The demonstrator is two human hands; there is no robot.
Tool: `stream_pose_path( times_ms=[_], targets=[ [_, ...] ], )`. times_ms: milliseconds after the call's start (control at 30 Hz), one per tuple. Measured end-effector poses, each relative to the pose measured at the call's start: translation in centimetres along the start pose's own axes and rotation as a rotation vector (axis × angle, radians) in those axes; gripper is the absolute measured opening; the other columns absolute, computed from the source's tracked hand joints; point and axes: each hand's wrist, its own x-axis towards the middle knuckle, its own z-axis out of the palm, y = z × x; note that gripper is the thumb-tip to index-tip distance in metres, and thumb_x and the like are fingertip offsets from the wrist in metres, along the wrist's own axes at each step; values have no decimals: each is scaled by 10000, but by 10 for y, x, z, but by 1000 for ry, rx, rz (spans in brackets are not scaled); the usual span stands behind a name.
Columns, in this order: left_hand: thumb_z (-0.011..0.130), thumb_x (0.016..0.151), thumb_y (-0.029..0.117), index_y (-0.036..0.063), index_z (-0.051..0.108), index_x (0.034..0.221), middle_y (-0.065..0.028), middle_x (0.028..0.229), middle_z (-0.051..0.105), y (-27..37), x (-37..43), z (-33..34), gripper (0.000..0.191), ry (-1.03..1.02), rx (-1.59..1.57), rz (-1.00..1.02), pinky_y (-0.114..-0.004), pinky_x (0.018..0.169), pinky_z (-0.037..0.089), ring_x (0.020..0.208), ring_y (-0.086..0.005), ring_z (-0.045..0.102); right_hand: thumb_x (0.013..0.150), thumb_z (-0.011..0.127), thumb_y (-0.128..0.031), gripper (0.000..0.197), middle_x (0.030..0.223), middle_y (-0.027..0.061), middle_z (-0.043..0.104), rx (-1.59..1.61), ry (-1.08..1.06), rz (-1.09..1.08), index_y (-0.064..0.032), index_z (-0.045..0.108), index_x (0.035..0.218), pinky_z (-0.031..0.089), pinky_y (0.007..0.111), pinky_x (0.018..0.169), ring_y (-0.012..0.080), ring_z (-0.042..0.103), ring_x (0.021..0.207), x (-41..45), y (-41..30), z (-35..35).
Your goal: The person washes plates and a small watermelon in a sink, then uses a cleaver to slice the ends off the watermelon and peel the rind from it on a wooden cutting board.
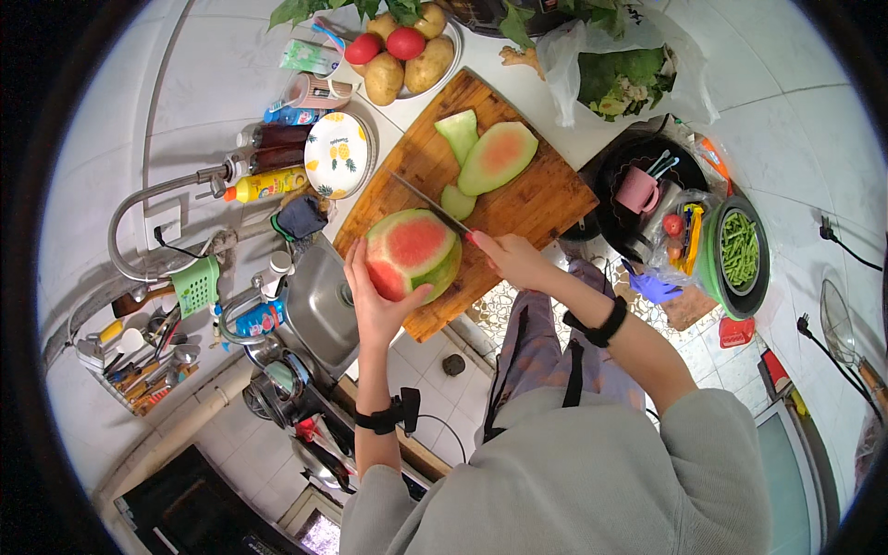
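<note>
A partly peeled watermelon rests on a wooden cutting board, its red flesh bared on two faces and green rind left on the lower right side. My left hand grips it from the lower left, thumb and fingers spread around it. In my right hand is the handle of a kitchen knife; the blade lies across the melon's upper right edge, and I cannot tell how deep it sits. Cut pieces of rind lie farther up the board: a large oval one, a pale strip and a small round one.
Left of the board stand stacked plates and a steel sink. Potatoes and red round items fill a bowl behind. A plastic bag of leafy scraps is at the back right. Right are a black wok and a bowl of cut green beans.
</note>
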Motion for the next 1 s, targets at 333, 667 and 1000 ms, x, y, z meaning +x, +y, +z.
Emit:
stream_pose_path(
  times_ms=[333, 667, 1000],
  targets=[
    [896, 406, 177, 62, 378, 1357, -178, 1431, 299, -17, 9, -21, 1089, -209, -26, 142, -426, 1072, 335, 1300, -351, 352, 970, 441, -377, 473, 709, 235, 574, 16, 116, -135, 64, 570, 858, 446, 427, 642, 378, 588, 680, -80, -58, -18],
    [895, 408, 197, 42, 370, 1358, -173, 1419, 310, -16, 9, -18, 1096, -198, -45, 115, -426, 1064, 341, 1291, -350, 356, 952, 474, -376, 493, 598, 266, 538, -40, 118, -162, 63, 533, 736, 430, 459, 536, 417, 565, 579, -78, -54, 22],
    [895, 422, 213, 46, 368, 1362, -171, 1416, 304, -18, 10, -18, 1091, -195, -31, 131, -432, 1053, 356, 1280, -348, 370, 938, 499, -368, 491, 604, 266, 545, -108, 148, -203, 59, 529, 698, 438, 481, 551, 435, 564, 595, -71, -53, 24]
  ],
)
